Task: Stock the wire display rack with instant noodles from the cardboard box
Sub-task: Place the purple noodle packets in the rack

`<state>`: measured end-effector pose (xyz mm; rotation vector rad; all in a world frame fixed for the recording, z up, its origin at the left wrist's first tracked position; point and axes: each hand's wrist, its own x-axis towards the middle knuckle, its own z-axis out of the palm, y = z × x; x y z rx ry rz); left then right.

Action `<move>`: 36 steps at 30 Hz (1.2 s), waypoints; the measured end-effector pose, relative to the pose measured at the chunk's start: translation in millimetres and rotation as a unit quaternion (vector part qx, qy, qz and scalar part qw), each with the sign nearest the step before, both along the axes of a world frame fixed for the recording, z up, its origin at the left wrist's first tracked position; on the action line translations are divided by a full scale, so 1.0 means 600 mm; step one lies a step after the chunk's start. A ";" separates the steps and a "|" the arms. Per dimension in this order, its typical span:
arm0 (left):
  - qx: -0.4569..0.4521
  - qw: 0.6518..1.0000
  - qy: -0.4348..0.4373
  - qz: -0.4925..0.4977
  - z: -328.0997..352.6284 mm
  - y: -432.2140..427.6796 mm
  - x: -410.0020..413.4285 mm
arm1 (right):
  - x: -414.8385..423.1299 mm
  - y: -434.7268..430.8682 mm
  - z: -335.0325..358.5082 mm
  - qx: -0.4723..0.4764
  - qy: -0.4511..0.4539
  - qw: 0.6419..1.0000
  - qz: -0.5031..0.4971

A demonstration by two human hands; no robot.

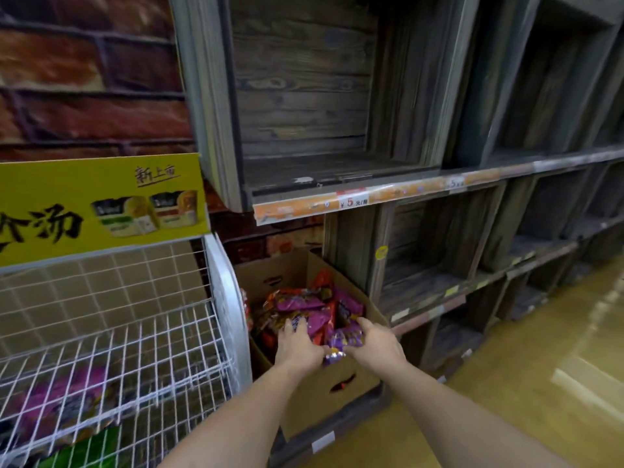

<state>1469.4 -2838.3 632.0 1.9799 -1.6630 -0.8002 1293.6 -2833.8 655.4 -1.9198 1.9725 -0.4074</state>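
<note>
- Nearest, at our left, the wire display rack (135, 332) held a few packets (57, 403) on its lower tier.
- Both grips were in the cardboard box (314, 407). The left grip (299, 346) and right grip (378, 344) were curled round one bundle of purple noodle packets (342, 337).
- Judged step: gathering a load. The next move calls for lifting clear of the box wall, then swinging left to the rack.
- Behind the bundle, more noodles (304, 304) lay heaped in the box.

Brick-pattern wall (84, 79) noted at upper left, red-brown with dark joints. Dark grey wood-grain shelving (304, 96) is set beside it and runs off to the right in several tiers — compartments are divided by upright boards. An orange price strip (354, 199), marked with a "5", is fixed along one shelf edge. Floor (540, 383) is seen at lower right — yellowish, glossy, streaked with reflected light.
</note>
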 end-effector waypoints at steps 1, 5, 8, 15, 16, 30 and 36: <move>0.005 1.000 -0.010 -0.001 -0.006 -0.020 0.004 | 0.003 -0.020 0.000 -0.002 0.009 1.000 0.004; 0.034 0.999 -0.022 0.007 -0.034 -0.093 0.018 | 0.018 -0.089 -0.016 0.011 0.032 0.999 0.022; 0.071 0.997 -0.027 0.025 -0.056 -0.130 0.024 | 0.032 -0.134 -0.035 0.052 0.052 0.997 0.035; 0.126 0.989 0.010 0.075 -0.086 -0.248 0.039 | 0.068 -0.287 -0.075 0.142 -0.022 0.989 0.032; 0.132 0.987 0.015 0.090 -0.090 -0.266 0.042 | 0.070 -0.312 -0.084 0.141 -0.040 0.989 0.029; 0.195 0.969 -0.085 0.124 -0.144 -0.383 0.042 | 0.118 -0.507 -0.199 0.224 -0.080 0.971 0.011; 0.187 0.968 -0.055 0.157 -0.138 -0.378 0.053 | 0.129 -0.501 -0.185 0.188 -0.100 0.977 -0.008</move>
